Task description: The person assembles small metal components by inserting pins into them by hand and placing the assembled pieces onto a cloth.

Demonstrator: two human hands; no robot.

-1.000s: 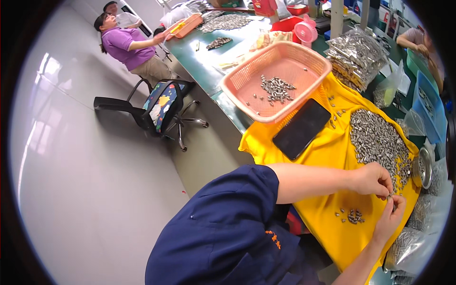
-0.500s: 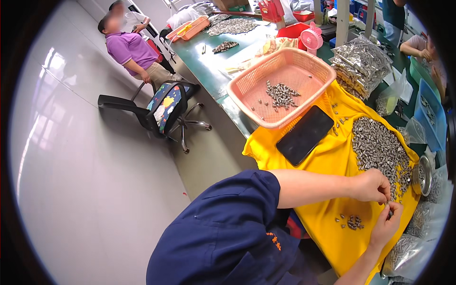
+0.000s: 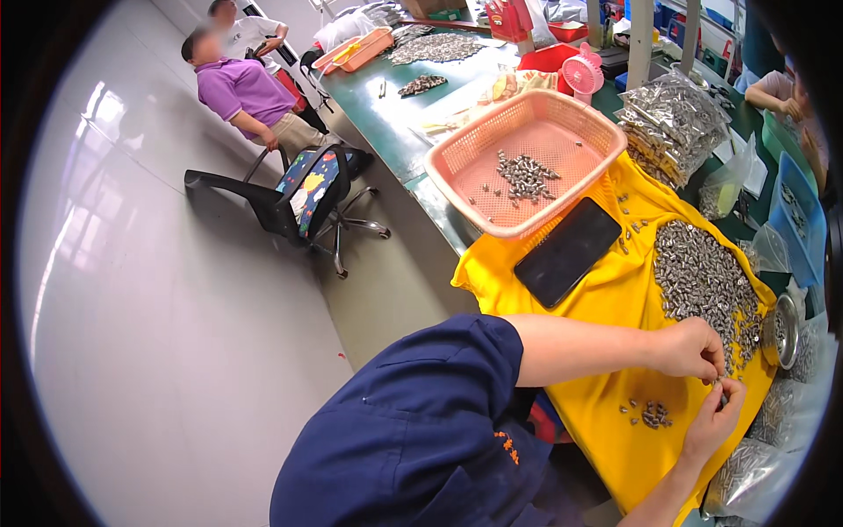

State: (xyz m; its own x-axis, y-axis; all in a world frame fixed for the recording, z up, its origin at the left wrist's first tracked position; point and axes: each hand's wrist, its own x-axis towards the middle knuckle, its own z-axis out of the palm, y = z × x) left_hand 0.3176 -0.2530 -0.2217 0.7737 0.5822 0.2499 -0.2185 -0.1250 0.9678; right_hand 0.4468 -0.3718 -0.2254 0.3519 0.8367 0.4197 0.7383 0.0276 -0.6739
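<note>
My left hand (image 3: 689, 349) and my right hand (image 3: 716, 420) meet fingertip to fingertip above the yellow cloth (image 3: 606, 439). A small metal part (image 3: 724, 400) shows dark between the curled fingers of my right hand. My left fingers are pinched at its tip, and what they grip is too small to make out. Just beyond my hands spreads a large pile of small bullet-shaped metal parts (image 3: 702, 272). A smaller heap of similar parts (image 3: 654, 414) lies nearer, to the left of my right hand.
A pink plastic basket (image 3: 452, 189) holds some metal parts, with a black phone (image 3: 567, 252) beside it. A round metal dish (image 3: 788, 332) and bagged parts (image 3: 751, 474) line the right. A blue tray (image 3: 812, 237) stands farther off. An office chair (image 3: 281, 211) and people are at left.
My hands stay together in nearly the same pose, with slight finger movement. The whole view has shifted a little. A person at the back left has moved slightly.
</note>
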